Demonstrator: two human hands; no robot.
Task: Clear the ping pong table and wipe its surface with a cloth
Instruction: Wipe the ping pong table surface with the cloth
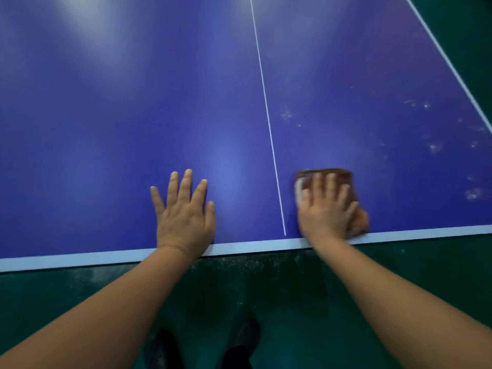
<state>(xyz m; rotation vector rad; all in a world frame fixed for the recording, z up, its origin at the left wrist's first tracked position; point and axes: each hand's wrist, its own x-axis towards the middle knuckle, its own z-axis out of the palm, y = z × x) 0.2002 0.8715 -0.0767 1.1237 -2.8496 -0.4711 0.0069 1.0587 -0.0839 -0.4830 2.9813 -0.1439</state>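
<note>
Pressing a brown cloth [335, 179] flat on the blue table [133, 115] near its front edge, the right hand [326, 209] has fingers spread; beside it, left hand [185, 217] rests flat, fingers spread, above green floor [292, 288].

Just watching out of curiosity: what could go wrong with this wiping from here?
The cloth sits near the table's edge, so dust may fall onto the green floor, already speckled. Whitish smudges farther right could be missed. The bare left hand pressed flat may leave prints.
</note>
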